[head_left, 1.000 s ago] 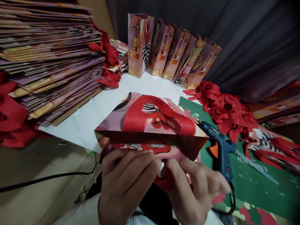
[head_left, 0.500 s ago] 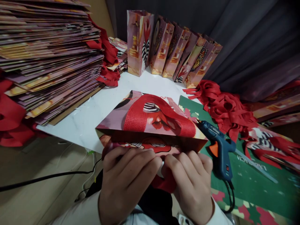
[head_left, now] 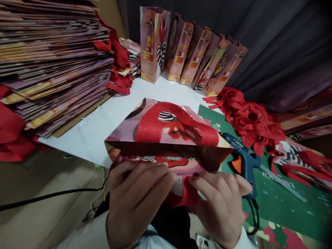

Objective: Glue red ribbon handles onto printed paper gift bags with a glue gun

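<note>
A printed paper gift bag (head_left: pixel 121 131) lies on its side in front of me, its open mouth facing me. On its upper face a wide red ribbon handle (head_left: pixel 147 129) forms an arch. My left hand (head_left: pixel 140 197) is closed over the bag's near lower edge, fingers curled across it and thumb hidden. My right hand (head_left: pixel 220 204) curls its fingers at the same edge further right, beside a second red ribbon (head_left: pixel 190 193) hanging below. Its outer finger sticks out to the right, and its thumb is out of sight.
A blue glue gun (head_left: pixel 243 159) lies at the right on a green printed sheet (head_left: pixel 282 200). Red ribbons (head_left: pixel 246 117) pile up behind it. Several finished-looking bags (head_left: pixel 153 48) stand at the back of the white table (head_left: pixel 88 145). A tall stack of flat bags (head_left: pixel 59 76) rises at left.
My right hand has slid right and slightly down along the edge, away from my left hand, uncovering more of the lower red ribbon. The bag's mouth has tilted slightly upward.
</note>
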A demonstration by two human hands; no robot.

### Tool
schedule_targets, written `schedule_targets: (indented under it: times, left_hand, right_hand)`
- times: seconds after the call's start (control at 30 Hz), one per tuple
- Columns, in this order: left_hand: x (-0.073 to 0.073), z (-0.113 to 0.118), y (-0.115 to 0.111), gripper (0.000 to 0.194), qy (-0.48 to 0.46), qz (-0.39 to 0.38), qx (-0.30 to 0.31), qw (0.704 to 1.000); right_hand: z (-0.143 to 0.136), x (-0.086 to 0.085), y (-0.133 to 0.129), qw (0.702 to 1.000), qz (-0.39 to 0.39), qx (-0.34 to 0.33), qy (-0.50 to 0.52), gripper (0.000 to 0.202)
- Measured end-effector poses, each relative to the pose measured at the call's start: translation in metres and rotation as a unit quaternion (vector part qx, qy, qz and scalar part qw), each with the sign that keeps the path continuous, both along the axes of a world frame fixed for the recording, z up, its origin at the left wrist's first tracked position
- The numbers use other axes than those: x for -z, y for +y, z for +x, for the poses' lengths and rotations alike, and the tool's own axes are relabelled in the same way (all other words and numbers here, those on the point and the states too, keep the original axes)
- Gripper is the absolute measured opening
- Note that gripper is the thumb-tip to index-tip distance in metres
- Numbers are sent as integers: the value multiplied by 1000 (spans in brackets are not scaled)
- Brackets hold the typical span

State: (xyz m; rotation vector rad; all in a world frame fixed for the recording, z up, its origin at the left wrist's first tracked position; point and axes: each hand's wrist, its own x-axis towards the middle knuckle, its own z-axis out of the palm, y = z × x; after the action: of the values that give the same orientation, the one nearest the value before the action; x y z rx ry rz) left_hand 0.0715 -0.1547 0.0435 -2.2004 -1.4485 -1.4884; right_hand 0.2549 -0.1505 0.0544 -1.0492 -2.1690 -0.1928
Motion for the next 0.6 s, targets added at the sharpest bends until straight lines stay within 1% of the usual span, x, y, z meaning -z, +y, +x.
schedule_targets:
  times: [0.13,0.27,0.37,0.5,0.6]
  left_hand:
    - [-4,1,-1,19,1,-5,-7,1000]
    - [-8,1,-2,17,4,0,-1,1000]
    - [-7,1,-2,16,7,6,3,1000]
    - [-2,3,-3,18,-8,5,-17,1000]
    - [-2,5,-3,18,-8,-6,-19,1000]
  right_hand:
    - [-4,1,2,1000,14,-6,-1,28]
    - [-9,2,0,1000,27,6,1,25]
    - [-15,6,-3,999,46,25,5,24]
    - [-22,11,-6,994,73,79,14,30]
    - [-25,11,-5,994,76,83,-12,31]
